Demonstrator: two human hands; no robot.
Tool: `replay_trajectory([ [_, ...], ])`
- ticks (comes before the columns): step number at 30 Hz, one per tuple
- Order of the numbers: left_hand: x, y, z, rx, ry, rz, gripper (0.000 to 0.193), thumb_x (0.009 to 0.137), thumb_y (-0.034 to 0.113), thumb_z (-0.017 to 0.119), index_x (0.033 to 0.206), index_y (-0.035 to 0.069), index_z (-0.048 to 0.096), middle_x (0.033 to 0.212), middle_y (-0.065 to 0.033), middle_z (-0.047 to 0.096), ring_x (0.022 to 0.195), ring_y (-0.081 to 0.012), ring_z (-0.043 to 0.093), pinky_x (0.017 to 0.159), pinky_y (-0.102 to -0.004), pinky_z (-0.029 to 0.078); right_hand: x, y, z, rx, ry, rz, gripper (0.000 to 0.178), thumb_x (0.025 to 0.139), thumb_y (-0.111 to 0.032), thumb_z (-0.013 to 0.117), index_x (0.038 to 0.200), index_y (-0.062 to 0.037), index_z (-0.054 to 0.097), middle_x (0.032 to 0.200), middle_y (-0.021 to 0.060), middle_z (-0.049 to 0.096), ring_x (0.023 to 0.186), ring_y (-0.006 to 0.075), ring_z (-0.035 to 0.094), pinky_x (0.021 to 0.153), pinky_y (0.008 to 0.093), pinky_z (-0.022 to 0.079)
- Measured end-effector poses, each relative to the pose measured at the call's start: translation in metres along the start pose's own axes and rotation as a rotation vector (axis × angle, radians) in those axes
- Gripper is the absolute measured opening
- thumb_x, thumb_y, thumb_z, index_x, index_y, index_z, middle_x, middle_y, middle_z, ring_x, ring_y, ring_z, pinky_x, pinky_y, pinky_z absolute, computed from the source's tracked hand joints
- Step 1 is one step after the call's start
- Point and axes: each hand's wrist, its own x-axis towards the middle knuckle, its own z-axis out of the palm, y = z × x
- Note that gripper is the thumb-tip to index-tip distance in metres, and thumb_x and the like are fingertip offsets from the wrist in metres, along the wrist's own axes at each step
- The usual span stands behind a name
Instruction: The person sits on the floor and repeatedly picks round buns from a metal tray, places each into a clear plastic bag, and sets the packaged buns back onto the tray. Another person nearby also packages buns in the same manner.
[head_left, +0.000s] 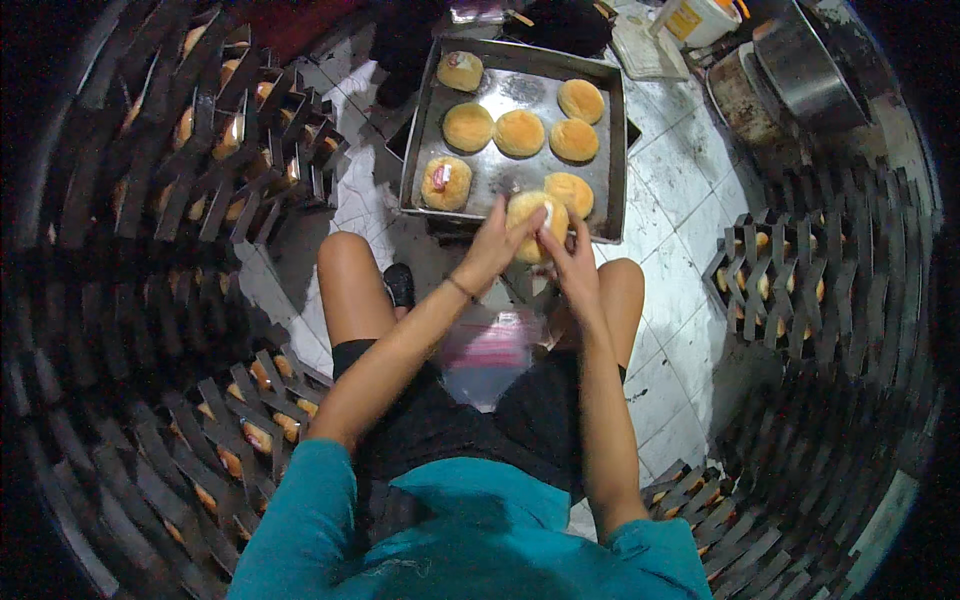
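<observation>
Both my hands are on a round golden bun [533, 237], just over the near right part of a metal tray [500, 182]. My left hand [492, 243] grips its left side, and my right hand [575, 268] is closed on its right side. A small white patch shows between the fingers; I cannot make out what it is. Several plain buns [519, 133] lie in the tray. Two more, a far-left bun [460, 71] and a near-left bun [446, 183], carry red-and-white labels and look wrapped. Clear plastic bags [490, 350] with a pink band lie between my thighs.
Stacked dark trays of buns [230, 130] rise on the left, with more stacked trays [780, 275] on the right. A large metal pot [810, 65] and a white bucket [700, 22] stand at the far right. Grimy white floor tiles [670, 330] show beside my legs.
</observation>
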Motion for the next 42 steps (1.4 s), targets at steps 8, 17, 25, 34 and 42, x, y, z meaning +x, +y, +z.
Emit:
replay_trajectory([
  [8,0.069,-0.018,-0.048,0.84,0.186,0.101,0.051,0.086,0.018,0.073,0.129,-0.003,0.058,0.121,-0.0287,0.063,0.112,-0.0434,0.062,0.094,-0.0461,0.05,0.127,0.041,0.024,-0.945,0.153,-0.132,0.069,0.087,-0.04,0.077,0.137,0.0015,0.052,0.108,0.0222,0.071,0.094,0.0325,0.071,0.074,0.0352,0.056],
  [17,-0.13,-0.023,-0.065,0.945,-0.482,-0.009,0.069,0.078,0.007,0.075,0.14,0.009,0.045,0.128,-0.0316,0.05,0.121,-0.0512,0.05,0.103,-0.0526,0.044,-0.162,0.029,0.05,-1.108,-0.338,-0.368,0.027,0.086,-0.015,0.071,0.11,-0.0047,0.064,0.102,0.0154,0.064,0.097,0.0363,0.062,0.086,0.0447,0.051],
  [25,-0.153,-0.041,-0.068,1.126,-0.465,0.089,0.065,0.076,0.004,0.072,0.136,0.008,0.047,0.122,-0.0306,0.051,0.108,-0.0518,0.055,0.095,-0.0542,0.047,-0.178,0.083,0.043,-1.585,-0.572,-0.672,0.037,0.088,-0.015,0.058,0.125,-0.0126,0.062,0.114,0.0108,0.065,0.107,0.0304,0.061,0.092,0.0405,0.051],
  [34,-0.144,-0.015,-0.101,0.255,-0.16,0.113,0.025,0.094,-0.001,0.052,0.118,-0.002,0.062,0.108,-0.0136,0.071,0.105,-0.021,0.067,0.093,-0.034,0.053,-0.147,0.005,-0.01,-1.277,-0.976,-0.317,0.032,0.086,-0.005,0.061,0.118,-0.0094,0.064,0.105,0.0156,0.069,0.1,0.0362,0.065,0.084,0.044,0.054],
  [42,-0.13,0.024,-0.064,0.238,-0.438,-0.058,0.042,0.1,0.01,0.057,0.141,0.006,0.049,0.131,-0.0088,0.061,0.118,-0.0205,0.062,0.094,-0.0341,0.052,-0.141,-0.065,-0.022,0.166,-0.208,-0.12,0.033,0.102,-0.018,0.056,0.133,-0.0064,0.054,0.126,0.0189,0.061,0.106,0.0359,0.066,0.081,0.0461,0.061],
])
